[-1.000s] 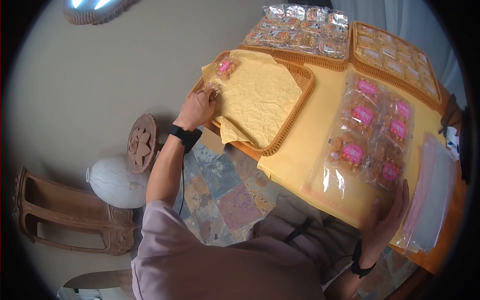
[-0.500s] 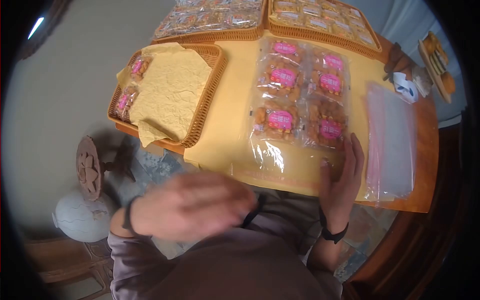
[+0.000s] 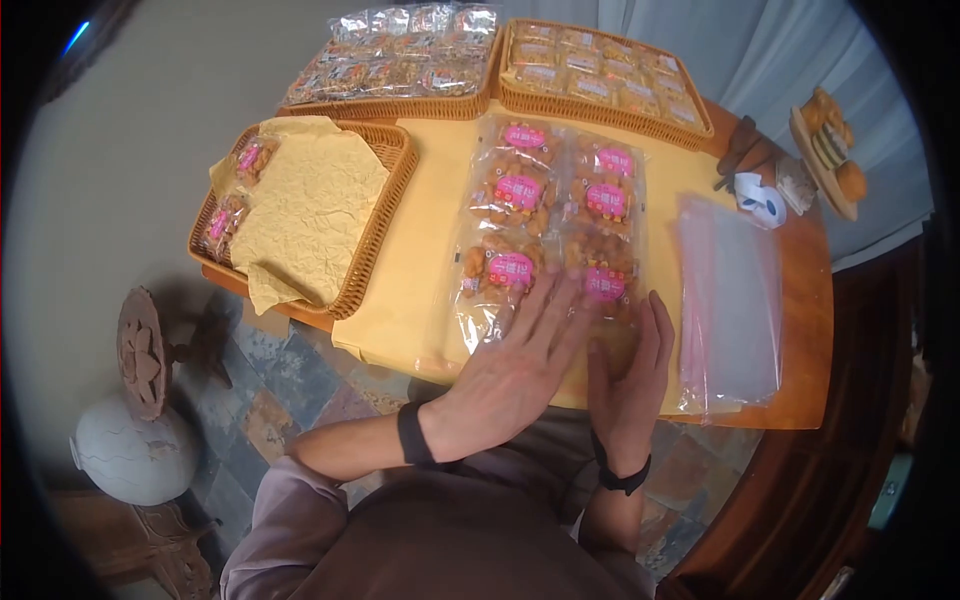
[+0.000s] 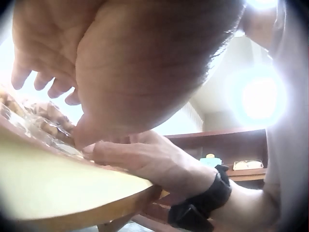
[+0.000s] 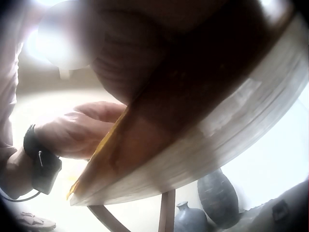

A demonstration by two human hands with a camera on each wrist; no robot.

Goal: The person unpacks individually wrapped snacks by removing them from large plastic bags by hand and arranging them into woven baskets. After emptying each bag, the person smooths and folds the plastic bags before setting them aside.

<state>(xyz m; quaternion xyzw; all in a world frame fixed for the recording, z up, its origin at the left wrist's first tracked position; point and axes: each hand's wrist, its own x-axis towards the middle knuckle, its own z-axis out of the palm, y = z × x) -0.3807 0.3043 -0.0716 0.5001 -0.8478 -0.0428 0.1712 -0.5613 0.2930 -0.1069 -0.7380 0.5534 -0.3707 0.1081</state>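
A large clear plastic bag [image 3: 455,305] lies flat on the yellow-covered table, with several small snack packets [image 3: 520,190] with pink labels in two columns inside. My left hand [image 3: 500,390] reaches over the bag's near end, its fingers straight and overlapping the lowest packets. Beside it, my right hand [image 3: 632,395] is at the bag's near right corner, fingers extended and thumb apart. In the left wrist view the left palm [image 4: 140,63] is above the table edge, close to the right hand [image 4: 145,154]. The right wrist view mostly shows the table's underside, with the left hand [image 5: 79,128] behind.
A wicker basket [image 3: 385,215] lined with crumpled yellow paper, holding two pink-labelled packets [image 3: 225,225], stands at left. Two filled baskets [image 3: 470,105] stand at the back. Flat empty clear bags [image 3: 735,300] lie at right, near a white-and-blue item [image 3: 760,200] and a wooden board of bread [image 3: 830,150].
My left hand has left a packet in the paper-lined basket and swung right to the large bag. The right hand stays by the bag's near right corner. The head view has shifted.
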